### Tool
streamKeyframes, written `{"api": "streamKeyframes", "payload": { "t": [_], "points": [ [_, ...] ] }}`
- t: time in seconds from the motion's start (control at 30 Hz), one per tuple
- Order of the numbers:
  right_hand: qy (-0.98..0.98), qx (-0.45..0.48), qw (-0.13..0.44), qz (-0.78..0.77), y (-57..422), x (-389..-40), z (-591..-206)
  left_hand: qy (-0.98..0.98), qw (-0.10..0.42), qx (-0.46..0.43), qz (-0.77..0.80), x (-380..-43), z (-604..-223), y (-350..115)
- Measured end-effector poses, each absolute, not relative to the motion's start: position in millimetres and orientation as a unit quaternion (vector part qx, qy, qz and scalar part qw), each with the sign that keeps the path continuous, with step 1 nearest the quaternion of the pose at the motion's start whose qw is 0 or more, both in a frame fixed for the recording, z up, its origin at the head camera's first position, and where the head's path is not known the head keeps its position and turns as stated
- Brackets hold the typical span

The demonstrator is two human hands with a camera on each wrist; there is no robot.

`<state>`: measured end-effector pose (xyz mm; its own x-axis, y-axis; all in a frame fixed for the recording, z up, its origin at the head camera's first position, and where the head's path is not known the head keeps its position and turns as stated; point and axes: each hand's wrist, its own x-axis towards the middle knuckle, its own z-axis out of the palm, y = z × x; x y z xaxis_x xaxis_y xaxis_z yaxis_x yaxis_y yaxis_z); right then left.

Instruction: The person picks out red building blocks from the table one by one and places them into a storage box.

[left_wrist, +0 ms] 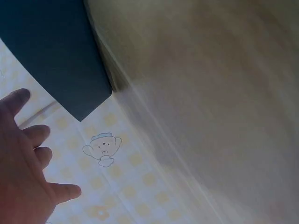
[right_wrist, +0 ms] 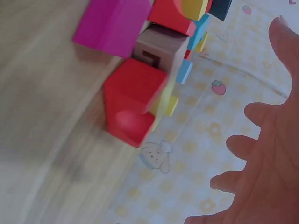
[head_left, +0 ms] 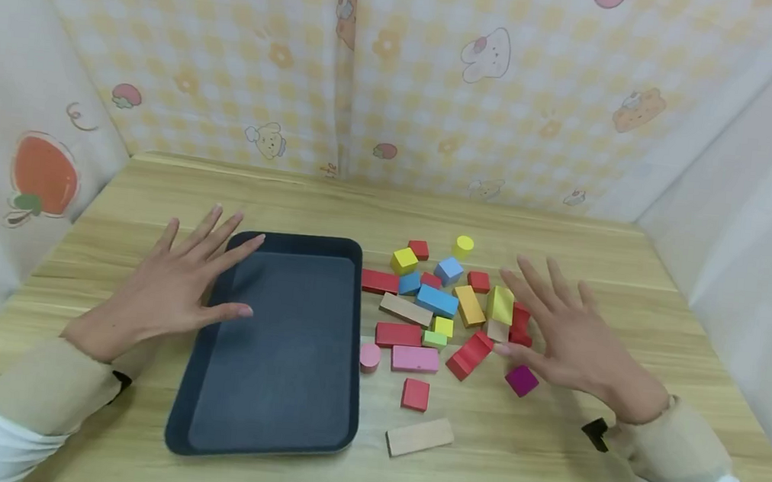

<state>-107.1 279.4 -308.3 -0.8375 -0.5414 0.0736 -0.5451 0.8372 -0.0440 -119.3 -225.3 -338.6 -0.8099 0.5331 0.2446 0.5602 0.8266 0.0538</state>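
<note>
Dark tray point(head_left: 279, 354) and loose coloured blocks point(head_left: 437, 301) side by side between two spread hands.
The blocks lie just right of the tray; the left hand point(head_left: 179, 280) reaches over the tray's left edge, fingers fanned and thumb out, while the right hand point(head_left: 580, 338), fingers likewise apart, hovers at the blocks' right side, its thumb near a purple block point(head_left: 521, 381); beneath is a pale wood-grain table point(head_left: 545, 469), backed by a yellow-checked curtain point(head_left: 425, 107) with cartoon prints, pale cloth point(head_left: 762, 197) at both sides, and small sideways lettering point(head_left: 328, 169) low on the curtain, too tiny to read surely.
</note>
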Motion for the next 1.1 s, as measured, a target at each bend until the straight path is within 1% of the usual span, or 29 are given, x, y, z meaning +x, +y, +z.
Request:
{"api": "streamKeyframes", "payload": {
  "t": [0.1,0.2,0.3,0.37,0.47,0.6,0.77,0.9,0.97,1.1],
  "points": [
    [-0.955,0.294,0.039,0.024,271,-111,-305,-0.955,0.094,-0.275,-0.059,-120,-336,-229],
    [-0.948,0.314,0.044,0.016,258,-118,-299,-0.966,0.064,-0.244,-0.062,-120,-329,-231],
    [-0.942,0.334,0.028,0.018,240,-127,-291,-0.975,0.029,-0.209,-0.076,-119,-324,-232],
    [-0.939,0.344,0.008,0.017,226,-133,-287,-0.977,0.015,-0.191,-0.090,-118,-321,-233],
    [-0.934,0.357,-0.008,0.005,204,-144,-284,-0.977,0.025,-0.183,-0.102,-117,-320,-233],
    [-0.924,0.381,0.008,-0.020,181,-155,-286,-0.978,0.038,-0.174,-0.112,-119,-321,-233],
    [-0.914,0.403,0.037,-0.027,163,-166,-295,-0.977,0.010,-0.167,-0.135,-122,-326,-232],
    [-0.901,0.429,0.055,-0.025,150,-175,-303,-0.975,0.014,-0.170,-0.139,-122,-332,-229],
    [-0.895,0.443,0.060,-0.017,143,-178,-307,-0.975,0.021,-0.173,-0.137,-122,-335,-227],
    [-0.883,0.466,0.051,0.007,129,-183,-316,-0.976,0.000,-0.167,-0.137,-123,-338,-224]
  ]
}}
